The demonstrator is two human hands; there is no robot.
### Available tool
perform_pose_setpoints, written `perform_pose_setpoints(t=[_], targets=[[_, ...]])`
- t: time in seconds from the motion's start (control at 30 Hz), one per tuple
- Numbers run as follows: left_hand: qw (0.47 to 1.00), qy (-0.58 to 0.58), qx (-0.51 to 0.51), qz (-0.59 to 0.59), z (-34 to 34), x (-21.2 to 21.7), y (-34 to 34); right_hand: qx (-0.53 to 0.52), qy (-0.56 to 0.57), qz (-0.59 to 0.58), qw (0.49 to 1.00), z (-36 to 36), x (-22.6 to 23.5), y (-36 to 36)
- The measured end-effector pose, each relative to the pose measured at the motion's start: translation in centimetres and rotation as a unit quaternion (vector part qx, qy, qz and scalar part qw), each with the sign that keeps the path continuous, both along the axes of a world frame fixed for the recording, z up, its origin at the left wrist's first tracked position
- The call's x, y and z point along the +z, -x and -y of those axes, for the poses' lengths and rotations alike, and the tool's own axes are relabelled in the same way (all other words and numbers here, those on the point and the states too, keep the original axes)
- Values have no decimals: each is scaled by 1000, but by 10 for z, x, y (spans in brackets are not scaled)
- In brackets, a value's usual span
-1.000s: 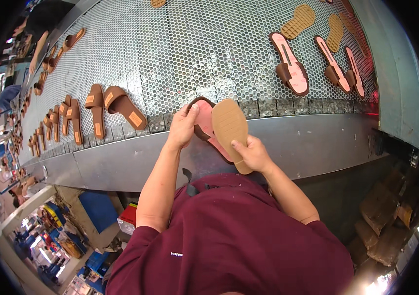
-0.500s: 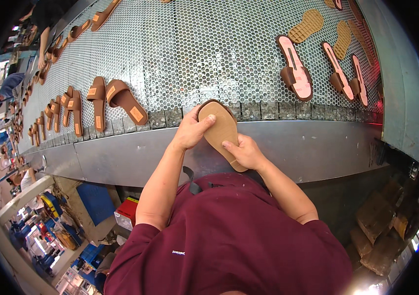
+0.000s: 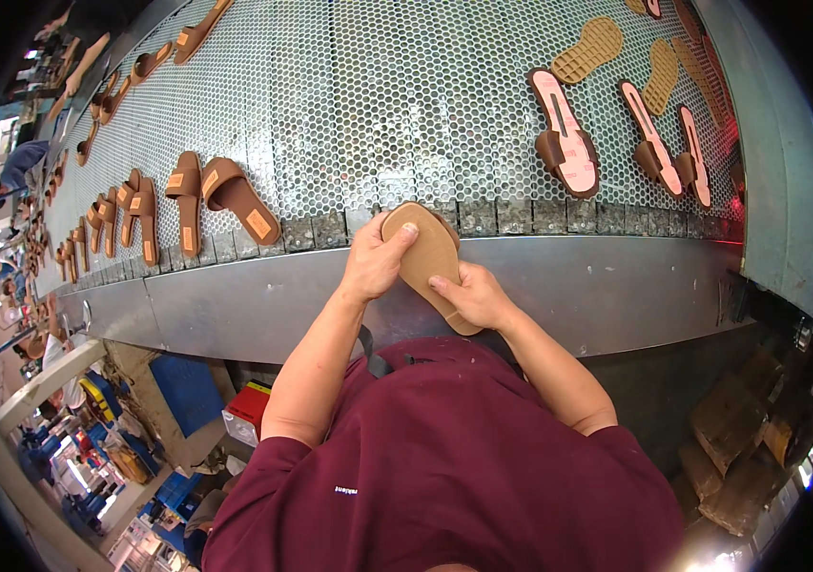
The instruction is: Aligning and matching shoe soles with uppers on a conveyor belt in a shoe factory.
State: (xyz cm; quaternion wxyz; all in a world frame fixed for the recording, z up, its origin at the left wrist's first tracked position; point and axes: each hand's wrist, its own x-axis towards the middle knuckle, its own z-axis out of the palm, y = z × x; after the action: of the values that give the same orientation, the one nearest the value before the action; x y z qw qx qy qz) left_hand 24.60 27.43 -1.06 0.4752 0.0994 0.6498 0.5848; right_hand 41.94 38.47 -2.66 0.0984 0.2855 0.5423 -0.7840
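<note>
A sandal [image 3: 422, 254] is held between my two hands over the near metal edge, its tan sole turned up toward me. My left hand [image 3: 376, 255] grips the wide toe end, thumb pressed flat on the sole. Lower down, near the heel, my right hand [image 3: 475, 296] is closed round the other side with its thumb on the sole. A bit of dark brown upper shows at the far right rim of the sole; the rest of it is hidden beneath.
Finished brown slides [image 3: 240, 198] stand in pairs along the left of the mesh conveyor [image 3: 368, 114]. At right lie brown uppers with pink insoles [image 3: 573, 157] and loose tan soles [image 3: 588, 51]. A blue-grey machine housing [image 3: 776, 153] bounds the right side. A co-worker's arm [image 3: 80, 67] reaches over the far left.
The slides at left and the uppers and soles at right have shifted slightly leftward. My hands keep their hold on the sandal, its toe end slightly lower. The co-worker's arm has moved away from the belt.
</note>
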Motion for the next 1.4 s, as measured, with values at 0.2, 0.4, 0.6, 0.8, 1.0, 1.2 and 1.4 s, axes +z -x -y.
perform_pose_setpoints(t=[0.2,0.4,0.6,0.8,1.0,1.2,1.4], targets=[[996,-22,80,23,7,9,-5,53,-26,40,997,-18,11,-10],[983,27,165,-70,49,3,-8,-191,92,30,977,-27,-20,-50],[799,44,-182,-572,47,54,-42,-227,7,-5,974,-15,10,-31],[842,7,-237,-485,10,39,-55,-199,-131,-7,971,1,46,-14],[873,-17,-218,-435,26,45,-41,-228,-42,29,972,11,41,-27],[874,-38,-222,-431,34,45,-28,-220,-89,-20,971,26,52,-10],[881,-38,-218,-418,33,47,-21,-241,-96,-5,966,30,61,0]])
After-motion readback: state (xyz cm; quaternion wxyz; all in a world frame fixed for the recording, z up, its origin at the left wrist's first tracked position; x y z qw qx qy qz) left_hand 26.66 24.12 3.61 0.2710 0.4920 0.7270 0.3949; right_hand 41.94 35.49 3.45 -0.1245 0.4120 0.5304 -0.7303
